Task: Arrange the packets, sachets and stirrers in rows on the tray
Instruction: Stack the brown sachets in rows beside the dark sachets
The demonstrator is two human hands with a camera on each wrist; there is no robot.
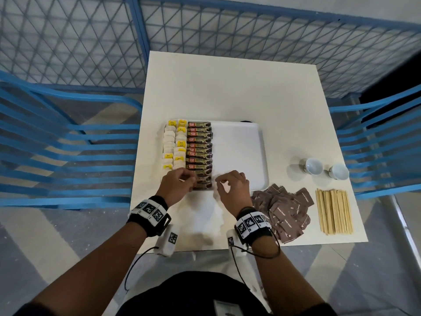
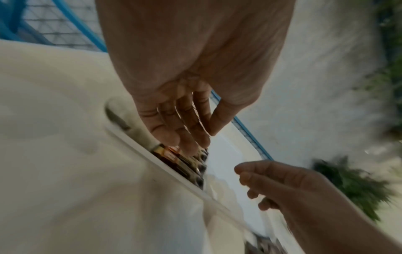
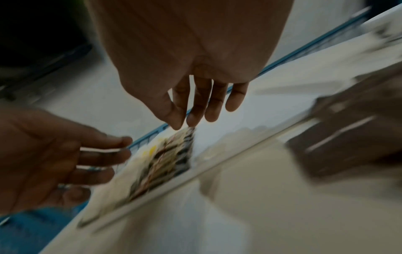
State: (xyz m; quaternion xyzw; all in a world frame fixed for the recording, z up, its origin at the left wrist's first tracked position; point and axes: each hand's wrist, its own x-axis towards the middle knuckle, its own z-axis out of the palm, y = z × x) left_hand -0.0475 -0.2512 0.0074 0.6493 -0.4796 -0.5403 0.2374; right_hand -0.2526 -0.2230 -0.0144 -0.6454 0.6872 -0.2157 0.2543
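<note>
tea bags [image 1: 173, 144]: our two columns on the tray's [image 1: 241, 153] left, filled first.
coffee sticks [image 1: 200, 151]: third column.
left hand [image 1: 176, 187]: relaxed, empty, fingertips over the nearest stick.
right hand [image 1: 232, 190]: loosely curled, empty.
brown sachets [image 1: 282, 210]: heaped on the table, awaiting a row.
stirrers [image 1: 333, 210]: bundled far right.

White tray [image 1: 241, 153]: flat on the table, right half bare. Tea bags [image 1: 173, 144], white with yellow tags: two columns along its left edge. Brown coffee packets [image 1: 200, 153]: one column beside them, lying crosswise. Brown sachets [image 1: 282, 210]: loose heap right of tray. Wooden stirrers [image 1: 333, 210]: neat bundle, far right.
</note>
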